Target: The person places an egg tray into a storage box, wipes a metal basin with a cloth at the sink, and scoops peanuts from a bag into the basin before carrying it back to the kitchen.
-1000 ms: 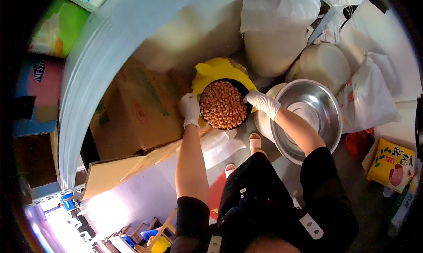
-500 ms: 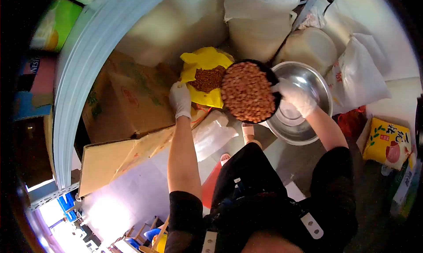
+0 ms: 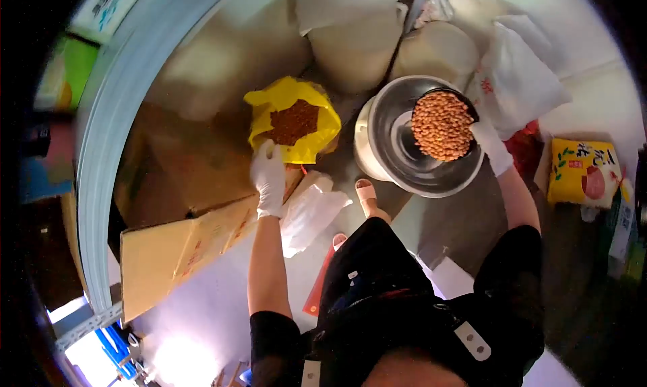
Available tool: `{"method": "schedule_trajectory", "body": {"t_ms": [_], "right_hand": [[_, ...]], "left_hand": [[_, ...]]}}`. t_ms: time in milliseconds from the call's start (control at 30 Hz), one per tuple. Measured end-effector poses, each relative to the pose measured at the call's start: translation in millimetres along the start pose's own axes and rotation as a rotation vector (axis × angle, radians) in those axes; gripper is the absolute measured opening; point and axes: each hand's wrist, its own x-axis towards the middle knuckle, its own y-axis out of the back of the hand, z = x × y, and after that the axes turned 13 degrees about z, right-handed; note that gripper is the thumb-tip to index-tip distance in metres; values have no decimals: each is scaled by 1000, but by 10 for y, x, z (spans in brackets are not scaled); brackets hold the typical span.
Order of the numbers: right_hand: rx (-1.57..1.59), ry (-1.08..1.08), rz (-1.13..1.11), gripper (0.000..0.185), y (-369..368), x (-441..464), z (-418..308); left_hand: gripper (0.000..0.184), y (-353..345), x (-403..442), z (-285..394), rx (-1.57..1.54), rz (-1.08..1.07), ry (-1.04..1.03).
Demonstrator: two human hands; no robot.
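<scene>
My left hand [image 3: 269, 178], in a white glove, pinches the lower edge of an opened yellow bag [image 3: 317, 144] with small reddish-brown kernels [image 3: 294, 123] inside. In my right hand [image 3: 492, 146], also gloved, is the right rim of a round black bowl [image 3: 473, 111] heaped with peanuts [image 3: 441, 125]. This bowl is over the right part of a wide stainless steel basin [image 3: 391, 151]; whether it touches the basin I cannot tell. The basin sits on a whitish bucket [image 3: 365, 144]. My right fingertips are partly hidden by the bowl's edge.
A cardboard box [image 3: 182, 252] with its flap out stands at the left, beside a metal shelf post [image 3: 101, 151]. Large pale containers [image 3: 354, 53] and a white sack [image 3: 515, 77] line the back. A yellow printed package [image 3: 585, 171] is at right; a clear plastic bag [image 3: 311, 212] lies near my feet.
My right hand has carried the bowl of peanuts away from the yellow bag, rightward to over the steel basin. My left hand stays at the bag's edge. The whole view has shifted somewhat.
</scene>
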Motion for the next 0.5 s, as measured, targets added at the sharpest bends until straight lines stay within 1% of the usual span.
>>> {"method": "schedule_trajectory", "body": {"t_ms": [33, 100, 133, 167, 200, 267, 367, 467, 500], "right_hand": [[-124, 86, 87, 52, -32, -88, -110], [-284, 221, 257, 43, -102, -294, -442], [-314, 290, 351, 39, -125, -382, -566], [-337, 343, 441, 35, -151, -480, -662], [-300, 454, 556, 34, -200, -473, -650], [-376, 458, 551, 41, -78, -660, -930], [-654, 578, 497, 56, 40, -827, -1094], [-760, 691, 591, 59, 175, -858, -1213], [-719, 521, 509, 61, 246, -853, -1274]], "left_hand": [[26, -24, 3, -59, 20, 40, -129], [25, -48, -7, -65, 65, 49, -123], [25, -50, -18, -94, 90, 54, -115], [24, -62, -28, -120, 42, 45, -138], [25, -73, -60, -145, 49, 51, -137], [27, -56, -103, -119, 66, 68, -133], [36, -168, -127, -281, 186, 4, -29], [45, -227, -70, -393, 208, -316, 272], [61, -255, -76, -413, 157, -389, 359]]}}
